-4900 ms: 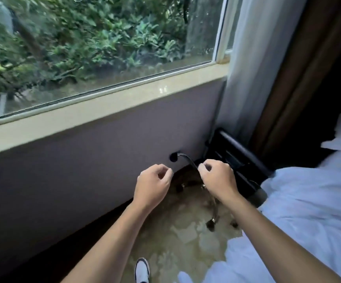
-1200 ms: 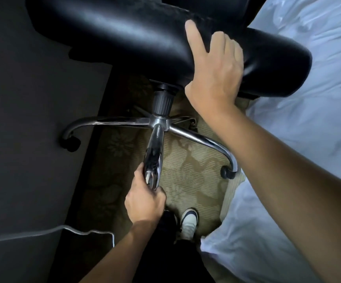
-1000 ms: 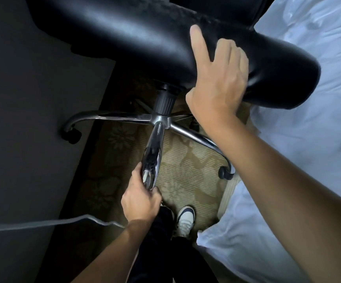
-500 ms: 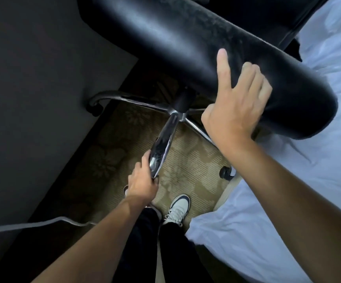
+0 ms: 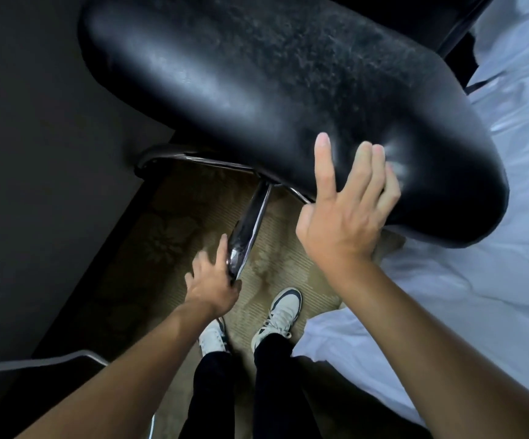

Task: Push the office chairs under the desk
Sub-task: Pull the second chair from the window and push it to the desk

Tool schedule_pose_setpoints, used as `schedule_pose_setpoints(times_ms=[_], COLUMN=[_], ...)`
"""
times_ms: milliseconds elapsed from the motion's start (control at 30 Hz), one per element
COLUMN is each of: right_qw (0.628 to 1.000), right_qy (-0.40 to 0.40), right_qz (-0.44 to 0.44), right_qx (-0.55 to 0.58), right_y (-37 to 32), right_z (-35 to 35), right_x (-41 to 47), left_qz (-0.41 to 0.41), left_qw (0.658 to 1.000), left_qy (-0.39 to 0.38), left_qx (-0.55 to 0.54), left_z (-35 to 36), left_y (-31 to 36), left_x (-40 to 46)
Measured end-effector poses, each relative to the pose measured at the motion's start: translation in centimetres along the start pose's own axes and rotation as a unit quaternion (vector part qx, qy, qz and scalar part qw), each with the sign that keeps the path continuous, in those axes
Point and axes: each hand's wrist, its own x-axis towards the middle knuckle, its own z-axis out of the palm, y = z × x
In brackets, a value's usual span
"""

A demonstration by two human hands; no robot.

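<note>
The right hand (image 5: pixel 345 213) is open, its fingers spread and lying flat on the near edge of the black office chair (image 5: pixel 272 90) seat. The left hand (image 5: pixel 212 280) is loosely curled around the near end of a chrome base leg (image 5: pixel 250 223), fingers partly open. A white bed (image 5: pixel 478 280) is close at the right and a dark wall (image 5: pixel 35 153) at the left. The chair fills the far part of the narrow patterned carpet (image 5: pixel 174 236), above two white shoes (image 5: pixel 282 312).

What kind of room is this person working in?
Probably a hotel room or a bedroom. White bedding lies close on the right, a patterned carpet covers the floor, and a black office chair with a chrome base stands beside the bed.
</note>
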Motion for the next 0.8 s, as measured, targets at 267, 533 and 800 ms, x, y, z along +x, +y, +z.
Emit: schedule_pose_setpoints(times_ms=[267, 533, 800], right_qw=[0.999, 0.983, 0.913], right_qy=[-0.033, -0.058, -0.127], right_qz=[-0.003, 0.044, 0.353], right_qx=[0.001, 0.167, 0.163], right_y=[-1.0, -1.9, 4.2], right_z=[-1.5, -5.1, -5.7], right_x=[-3.9, -4.7, -1.1], left_qz=[0.369, 0.175, 0.166], left_qw=[0.792, 0.917, 0.924], left_qy=[0.483, 0.349, 0.342], left_qx=[-0.049, 0.088, 0.039], left_z=[-17.6, -20.4, -26.3], left_y=[6.9, 4.9, 2.1], left_x=[-6.7, -0.7, 0.6])
